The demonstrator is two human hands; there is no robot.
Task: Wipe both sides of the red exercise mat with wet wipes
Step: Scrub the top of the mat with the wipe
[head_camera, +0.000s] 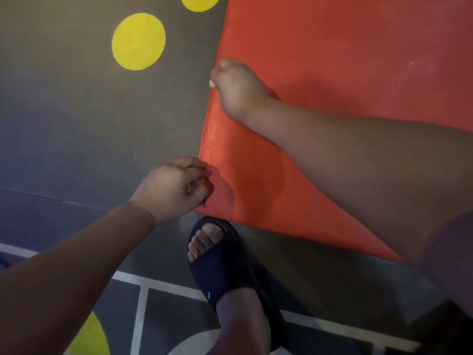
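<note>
The red exercise mat (pixel 332 60) lies flat on the dark floor and fills the upper right of the view. Its left edge runs from the top centre down to a near corner by my foot. My left hand (pixel 176 185) pinches that edge close to the near corner, fingers curled on it. Farther up the same edge, my right hand (pixel 238 85) is closed over the mat's border, with a bit of white, perhaps a wet wipe, showing at the fingertips. My right forearm crosses over the mat.
My foot in a dark slide sandal (pixel 222 265) stands just off the mat's near corner. Yellow circles (pixel 139 41) and white lines (pixel 143 303) are painted on the grey floor to the left and below.
</note>
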